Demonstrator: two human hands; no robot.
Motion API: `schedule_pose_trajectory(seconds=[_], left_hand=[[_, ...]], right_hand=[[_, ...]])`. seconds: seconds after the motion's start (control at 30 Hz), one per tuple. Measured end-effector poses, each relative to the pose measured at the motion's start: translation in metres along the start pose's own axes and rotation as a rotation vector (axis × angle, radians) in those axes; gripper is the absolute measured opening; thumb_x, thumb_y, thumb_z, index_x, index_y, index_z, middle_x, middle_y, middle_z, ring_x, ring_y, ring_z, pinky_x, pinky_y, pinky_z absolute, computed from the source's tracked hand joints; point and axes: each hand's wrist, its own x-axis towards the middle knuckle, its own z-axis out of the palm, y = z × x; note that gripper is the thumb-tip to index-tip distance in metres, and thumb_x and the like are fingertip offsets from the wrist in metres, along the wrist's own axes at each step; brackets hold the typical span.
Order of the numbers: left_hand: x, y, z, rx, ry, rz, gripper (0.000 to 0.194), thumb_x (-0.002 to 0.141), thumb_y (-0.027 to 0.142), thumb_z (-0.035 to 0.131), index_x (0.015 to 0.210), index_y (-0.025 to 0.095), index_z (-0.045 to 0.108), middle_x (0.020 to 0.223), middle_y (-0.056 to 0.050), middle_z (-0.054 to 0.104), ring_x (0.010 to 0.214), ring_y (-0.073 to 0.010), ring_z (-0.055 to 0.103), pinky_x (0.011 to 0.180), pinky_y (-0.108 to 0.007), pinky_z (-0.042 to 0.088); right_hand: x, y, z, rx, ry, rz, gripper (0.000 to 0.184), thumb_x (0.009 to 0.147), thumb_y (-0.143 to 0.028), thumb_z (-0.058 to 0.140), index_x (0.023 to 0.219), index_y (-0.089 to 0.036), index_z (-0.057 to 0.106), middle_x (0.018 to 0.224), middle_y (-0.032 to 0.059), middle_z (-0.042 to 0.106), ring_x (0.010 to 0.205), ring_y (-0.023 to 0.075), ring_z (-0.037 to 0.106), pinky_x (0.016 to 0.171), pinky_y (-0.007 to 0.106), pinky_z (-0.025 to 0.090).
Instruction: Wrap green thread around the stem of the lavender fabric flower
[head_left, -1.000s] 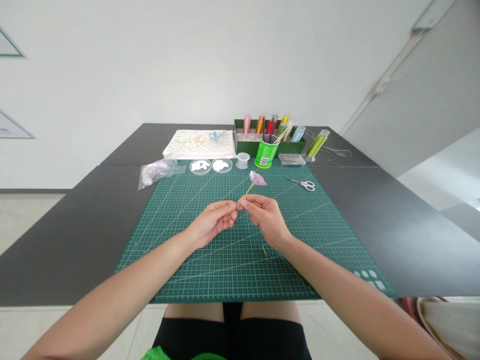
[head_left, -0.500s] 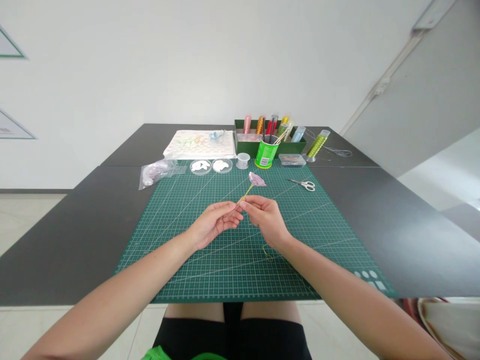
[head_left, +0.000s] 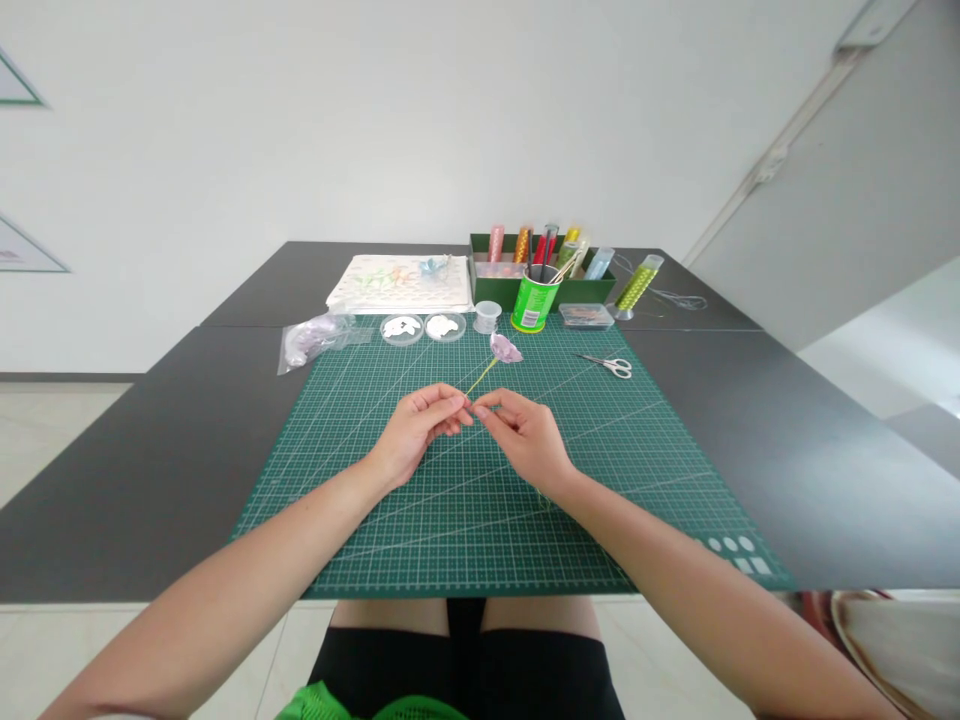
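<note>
And here is the flower point(head_left: 506, 348), out over the middle of the green cutting mat point(head_left: 465, 540) on the dark worktop point(head_left: 750, 430): a pale lilac bloom, thin-looking, its petals gathered into a small, open, slightly ruffled cup. From beneath it runs a slender yellow-green stem point(head_left: 482, 377), slanting down towards the near left, straight into the fingers.

The left hand point(head_left: 415, 428) has it, thumb laid along the top and pressing the stem against the forefinger, the other fingers curled loosely below. In from the near right comes the right hand point(head_left: 529, 435), wrist angled inwards, thumb and forefinger brought together at the tips just beside the left fingertips; whether anything sits between them is too small to tell. Both forearms reach in from the near edge, forming a wide V that narrows to that meeting point.

A fine thread point(head_left: 544, 498) shows faintly by the right wrist. Beyond the bloom stands a green can point(head_left: 531, 305), and to the right, white-handled scissors point(head_left: 616, 368) lie on the mat.
</note>
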Motion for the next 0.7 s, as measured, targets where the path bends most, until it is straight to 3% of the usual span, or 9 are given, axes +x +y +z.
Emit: schedule_pose_trajectory(seconds=[0.2,0.4,0.6,0.7], left_hand=[[0.003,0.004,-0.008,0.302,0.033,0.116,0.022,0.081,0.038,0.073,0.082,0.016,0.071,0.068,-0.001,0.073,0.057,-0.0106,0.057,0.059,-0.023,0.047],[0.002,0.004,-0.008,0.749,0.021,0.137,0.017,0.090,0.033,0.063,0.083,0.019,0.069,0.068,0.000,0.074,0.052,-0.0115,0.056,0.054,-0.023,0.043],[-0.005,0.001,0.001,0.883,-0.162,0.072,0.020,0.092,0.032,0.061,0.084,0.019,0.073,0.063,0.002,0.073,0.046,-0.0099,0.049,0.048,-0.022,0.034],[-0.010,0.002,0.004,0.861,-0.277,0.076,0.020,0.092,0.031,0.062,0.083,0.019,0.074,0.062,0.002,0.073,0.046,-0.0098,0.050,0.048,-0.022,0.035]], right_hand=[[-0.002,-0.006,-0.011,-0.051,-0.099,-0.116,0.023,0.097,-0.030,0.059,0.090,-0.015,0.073,0.051,-0.0078,0.038,0.047,0.0079,0.031,0.050,0.025,0.025],[0.002,-0.018,-0.040,0.035,-0.136,-0.115,0.025,0.093,-0.035,0.068,0.091,-0.015,0.083,0.046,-0.0075,0.036,0.045,0.0073,0.026,0.047,0.025,0.022],[0.013,-0.016,-0.061,0.121,-0.047,-0.083,0.021,0.086,-0.036,0.076,0.089,-0.018,0.086,0.056,0.0002,0.060,0.050,0.0091,0.038,0.046,0.025,0.026],[0.016,-0.012,-0.064,0.151,-0.057,-0.067,0.024,0.088,-0.037,0.074,0.093,-0.017,0.086,0.055,-0.0016,0.056,0.050,0.0083,0.033,0.047,0.026,0.024]])
